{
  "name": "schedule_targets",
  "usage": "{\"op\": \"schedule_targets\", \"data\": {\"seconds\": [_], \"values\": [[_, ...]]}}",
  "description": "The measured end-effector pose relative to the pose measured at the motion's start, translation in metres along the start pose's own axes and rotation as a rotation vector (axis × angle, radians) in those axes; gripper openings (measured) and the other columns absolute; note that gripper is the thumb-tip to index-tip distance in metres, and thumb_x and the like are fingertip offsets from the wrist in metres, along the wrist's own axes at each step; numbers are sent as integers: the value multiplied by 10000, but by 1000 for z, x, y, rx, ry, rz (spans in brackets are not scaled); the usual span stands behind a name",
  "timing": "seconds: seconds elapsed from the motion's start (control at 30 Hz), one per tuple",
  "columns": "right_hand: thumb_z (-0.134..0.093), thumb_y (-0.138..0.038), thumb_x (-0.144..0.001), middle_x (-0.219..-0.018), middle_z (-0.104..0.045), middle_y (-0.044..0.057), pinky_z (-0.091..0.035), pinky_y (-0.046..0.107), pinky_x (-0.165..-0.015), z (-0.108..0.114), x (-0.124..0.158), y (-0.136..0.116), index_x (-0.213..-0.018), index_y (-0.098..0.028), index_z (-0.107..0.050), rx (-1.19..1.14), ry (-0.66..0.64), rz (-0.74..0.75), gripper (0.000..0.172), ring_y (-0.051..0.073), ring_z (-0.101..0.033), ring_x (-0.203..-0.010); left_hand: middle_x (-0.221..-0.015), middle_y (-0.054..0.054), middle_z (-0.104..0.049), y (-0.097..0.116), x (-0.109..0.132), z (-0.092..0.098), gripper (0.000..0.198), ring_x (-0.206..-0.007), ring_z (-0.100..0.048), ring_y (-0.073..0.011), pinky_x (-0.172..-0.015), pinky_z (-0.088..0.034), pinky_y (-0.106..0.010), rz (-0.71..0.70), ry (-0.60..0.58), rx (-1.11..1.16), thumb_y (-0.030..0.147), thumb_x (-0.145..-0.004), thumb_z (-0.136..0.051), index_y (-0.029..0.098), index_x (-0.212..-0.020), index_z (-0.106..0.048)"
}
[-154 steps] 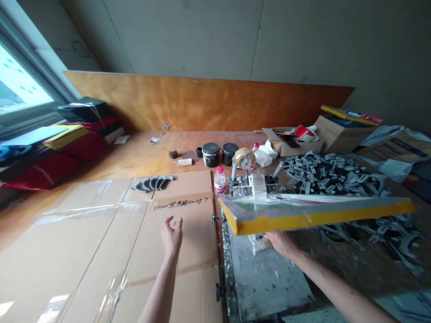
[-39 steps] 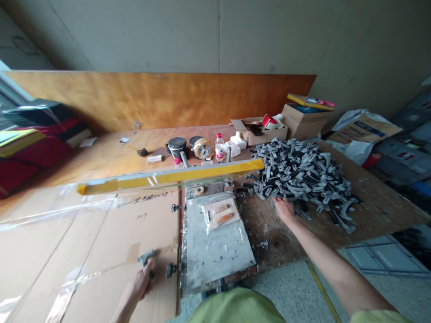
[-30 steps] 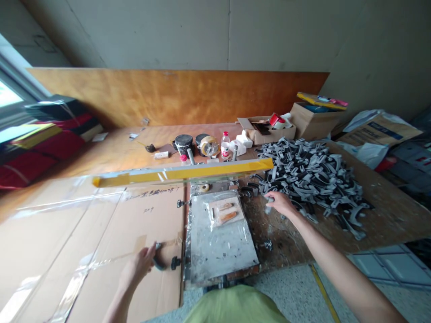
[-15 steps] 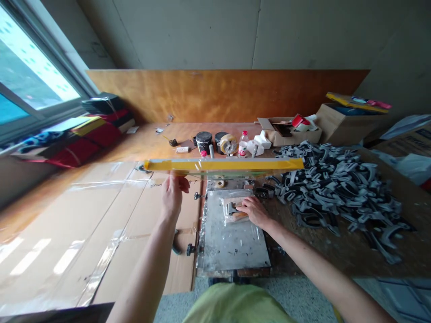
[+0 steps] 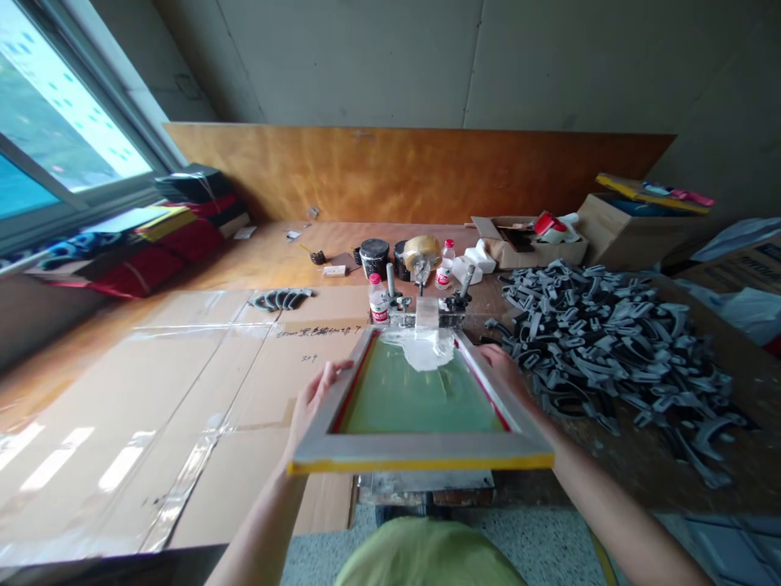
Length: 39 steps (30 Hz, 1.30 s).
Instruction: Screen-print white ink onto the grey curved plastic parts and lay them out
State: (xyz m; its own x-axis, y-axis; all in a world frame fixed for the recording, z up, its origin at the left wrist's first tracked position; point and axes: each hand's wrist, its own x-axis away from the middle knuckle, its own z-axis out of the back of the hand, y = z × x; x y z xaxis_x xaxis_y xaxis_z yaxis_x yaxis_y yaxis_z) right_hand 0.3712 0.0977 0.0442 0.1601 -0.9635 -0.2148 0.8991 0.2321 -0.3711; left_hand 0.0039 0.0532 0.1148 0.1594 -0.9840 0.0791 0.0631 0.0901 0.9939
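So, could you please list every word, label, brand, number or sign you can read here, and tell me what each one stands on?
"黑色": handwritten on the cardboard, in a longer line otherwise too unclear to read.
"20" and an unclear third digit: handwritten below it, on the same cardboard.
Label on the front bottle: too small to read.
Label on the rear bottle: too small to read.
Dark print on the brown bag: blurred, cut off.

Pale green garment [image 5: 427, 557], softly rounded in outline
Its cloth looks plain; the person's left forearm [image 5: 259, 521] and right forearm [image 5: 616, 505] are both bare.
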Motion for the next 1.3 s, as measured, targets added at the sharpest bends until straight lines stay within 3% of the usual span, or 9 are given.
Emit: {"op": "schedule_targets", "data": {"seconds": [0.17,0.23,0.37,0.5,0.67,0.77,0.93,1.13,1.3], "values": [[-576,-218,-880,-1419,-479,137,-404,405,-1067,17,-53,-33,-1393,-165,-464,-3,188,117,527,268,-467,-1280,-705,10,-645,-75,22,5,756,-628,-591,-169,-563,-454,-249,249,-124,-104,692,-699,-643,202,-1274,-601],[-644,-157,-820,-1403,-494,147,-408,400,-1048,10,-73,-57,-1372,-155,-472,84,76,198,578,282,-458,-1277,-655,38,-594,-101,23,1,820,-596,-561,-150,-553,-431,-235,231,-94,-137,683,-699,-648,216,-1363,-533],[-595,-98,-826,-1017,-683,111,-469,319,-829,-7,-91,-84,-1119,-169,-614,213,-201,124,302,244,-610,-989,-694,31,-591,-125,20,-4,832,-615,-554,-143,-566,-428,-232,238,-101,-124,670,-733,-623,203,-1408,-485],[-545,-67,-817,-902,-694,89,-448,286,-759,-16,-69,-82,-902,-170,-655,225,-277,190,173,214,-618,-877,-720,19,-620,-126,21,-3,806,-661,-583,-160,-608,-451,-248,244,-112,-119,670,-745,-607,199,-1391,-506],[-513,29,-745,-844,-675,66,-433,274,-753,-8,-25,-62,-829,-172,-655,138,-294,497,260,197,-586,-872,-792,-8,-674,-124,23,-3,795,-730,-626,-187,-654,-474,-267,255,-96,-127,667,-742,-611,201,-1381,-526],[-523,52,-693,-797,-657,36,-423,261,-723,2,-26,-54,-786,-190,-644,91,-345,572,286,180,-578,-831,-788,-11,-673,-124,22,-4,796,-731,-626,-187,-644,-471,-261,258,-96,-114,665,-745,-614,187,-1376,-527],[-519,19,-740,-804,-658,48,-435,283,-709,-10,-35,-62,-770,-181,-646,98,-223,492,239,190,-573,-809,-756,5,-658,-123,21,-4,788,-687,-598,-160,-620,-456,-241,251,-101,-98,656,-748,-620,174,-1365,-531],[-486,20,-801,-860,-675,73,-467,303,-780,-24,4,-60,-882,-164,-688,68,-106,582,285,206,-579,-884,-749,8,-651,-123,21,-2,787,-686,-587,-156,-616,-453,-237,264,-94,-104,657,-743,-628,169,-1353,-534],[-661,-159,-839,-948,-712,5,-484,271,-771,-4,-49,-65,-1149,-282,-686,-75,-119,352,335,167,-629,-834,-677,42,-604,-100,23,-1,787,-623,-556,-137,-567,-426,-220,280,-110,-82,650,-732,-649,190,-1357,-523]]}}
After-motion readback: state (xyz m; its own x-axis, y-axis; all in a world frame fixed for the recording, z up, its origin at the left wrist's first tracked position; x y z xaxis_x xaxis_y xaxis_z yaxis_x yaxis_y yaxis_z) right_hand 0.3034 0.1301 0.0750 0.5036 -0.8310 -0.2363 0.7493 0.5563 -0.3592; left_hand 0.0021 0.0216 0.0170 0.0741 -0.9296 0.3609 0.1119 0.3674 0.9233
